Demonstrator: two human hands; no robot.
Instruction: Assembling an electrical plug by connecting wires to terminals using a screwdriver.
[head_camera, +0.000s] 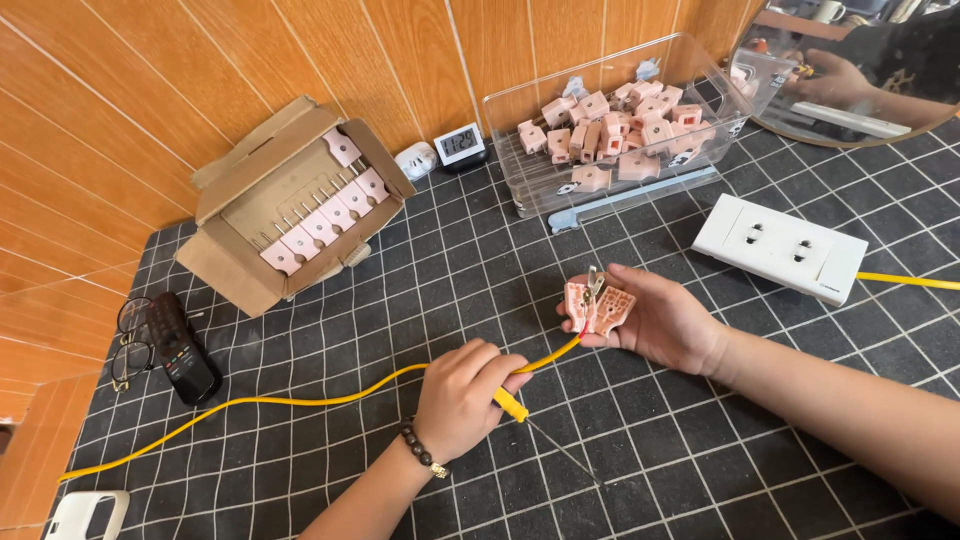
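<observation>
Holding the opened pink plug (600, 306) in my right hand (660, 322), I keep its halves spread on my palm with the metal prongs sticking up. My left hand (462, 398) is closed around a yellow-handled screwdriver (512, 404), its thin shaft pointing down and right over the mat (700, 470), away from the plug. A yellow cable (300, 400) runs across the mat from the far left, passes my left hand and enters the plug, where a bit of red wire shows.

As I judge it, the cable is already led into the plug body, but the shell is open and not yet screwed together; whether the wires are clamped I cannot tell. A clear bin (620, 130) of plugs sits by the wall, a cardboard box (300, 200) holds more in a row, and a white socket strip (780, 248) lies just beyond my right hand.
</observation>
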